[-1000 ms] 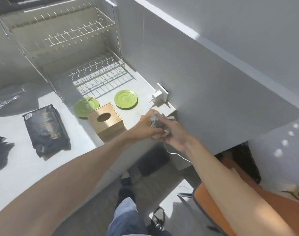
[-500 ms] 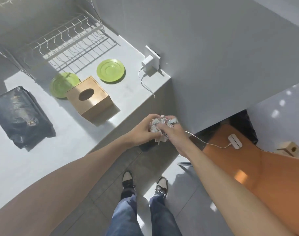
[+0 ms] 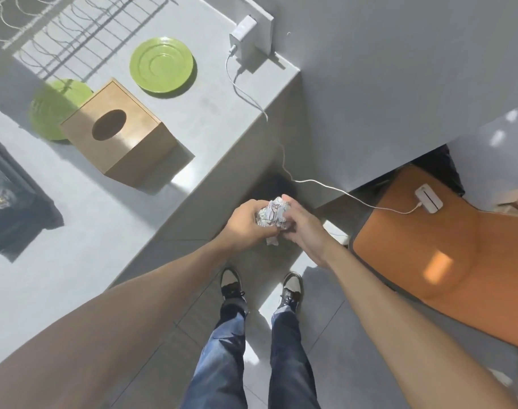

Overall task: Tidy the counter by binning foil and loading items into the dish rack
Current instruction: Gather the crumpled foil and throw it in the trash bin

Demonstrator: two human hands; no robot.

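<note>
A crumpled ball of silver foil [image 3: 273, 215] is pressed between my left hand [image 3: 246, 221] and my right hand [image 3: 303, 231]. Both hands hold it off the counter's corner, above the floor and my shoes. Two green plates lie flat on the grey counter [image 3: 74, 231]: one [image 3: 161, 64] near the wall, the other [image 3: 49, 109] partly behind a wooden tissue box [image 3: 119, 132]. The wire dish rack [image 3: 60, 28] stands at the top left, only its lower shelf in view.
A white charger [image 3: 244, 39] sits in a wall socket; its cable [image 3: 319, 183] runs down to a white device [image 3: 429, 199] on an orange chair [image 3: 446, 255]. A black bag [image 3: 12, 199] lies at the counter's left. A dark bin [image 3: 277, 184] shows under the counter corner.
My hands with the foil came off the counter and down past its corner. The view tilted down, so the floor, my legs and the chair show now.
</note>
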